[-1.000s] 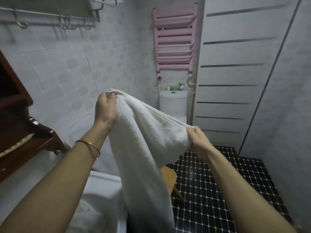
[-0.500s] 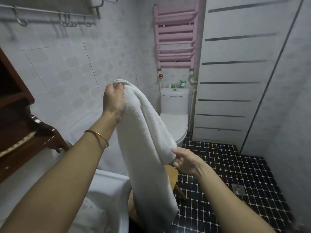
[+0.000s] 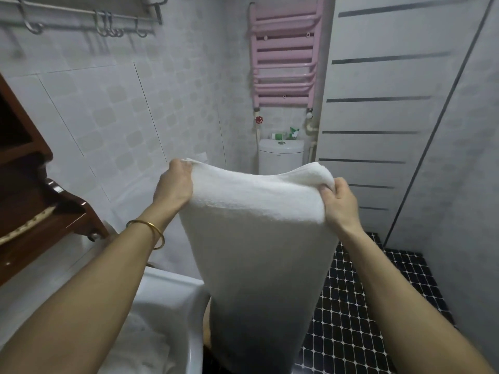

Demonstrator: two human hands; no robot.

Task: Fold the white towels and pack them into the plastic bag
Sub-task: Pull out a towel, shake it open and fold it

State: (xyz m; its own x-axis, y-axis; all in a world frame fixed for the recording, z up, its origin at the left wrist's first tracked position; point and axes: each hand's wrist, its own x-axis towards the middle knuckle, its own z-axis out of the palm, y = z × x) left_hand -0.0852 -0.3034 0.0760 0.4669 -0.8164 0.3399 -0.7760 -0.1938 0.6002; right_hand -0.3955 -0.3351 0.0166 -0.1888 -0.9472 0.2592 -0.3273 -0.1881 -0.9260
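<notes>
I note the thick white terry towel (image 3: 259,238) stretched between the hands, hanging above the black mosaic floor (image 3: 351,306). Left hand (image 3: 175,184) grips its upper left corner, right hand (image 3: 340,203) the upper right.

A small home bathroom. A white toilet (image 3: 280,157) stands against the far wall, with green bottles (image 3: 276,136) on its tank. Directly above the toilet hangs a pink ladder-style towel radiator (image 3: 283,55), with a red valve (image 3: 259,120) on the pipe below it. Pale grey wall tiles (image 3: 108,103) run along the wall left of the toilet, carrying a metal rail with hooks (image 3: 81,20) high up. Nearer than the toilet, at the left, sit a white basin (image 3: 167,290) and a dark wooden cabinet (image 3: 32,198). In front of the toilet lies a floor of small black tiles (image 3: 351,306). Right of the toilet is a white panel with dark horizontal stripes (image 3: 378,114).
</notes>
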